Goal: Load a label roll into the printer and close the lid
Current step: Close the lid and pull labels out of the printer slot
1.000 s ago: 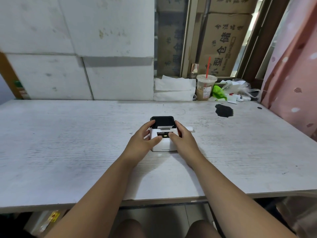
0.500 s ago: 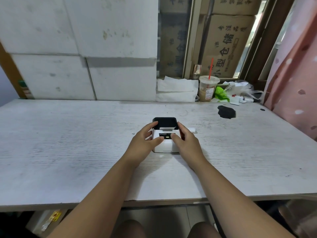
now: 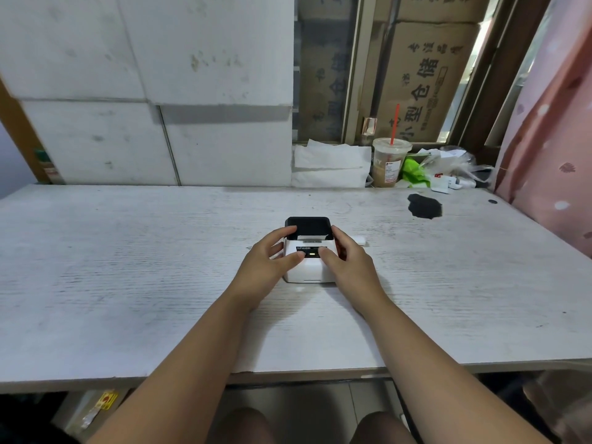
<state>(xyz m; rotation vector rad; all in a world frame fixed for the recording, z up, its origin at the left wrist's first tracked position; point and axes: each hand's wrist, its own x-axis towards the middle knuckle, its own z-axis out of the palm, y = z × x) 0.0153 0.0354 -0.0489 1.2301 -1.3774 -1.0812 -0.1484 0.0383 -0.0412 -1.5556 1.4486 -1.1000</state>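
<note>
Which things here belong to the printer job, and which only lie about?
Job: printer, left hand, right hand.
Lying about: drink cup, folded paper, green bag, dark stain on table.

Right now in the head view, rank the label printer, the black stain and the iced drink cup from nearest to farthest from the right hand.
1. label printer: touching the right hand, on its left.
2. black stain: on the table, farther back and to the right.
3. iced drink cup: past the table's far edge, by the window.
</note>
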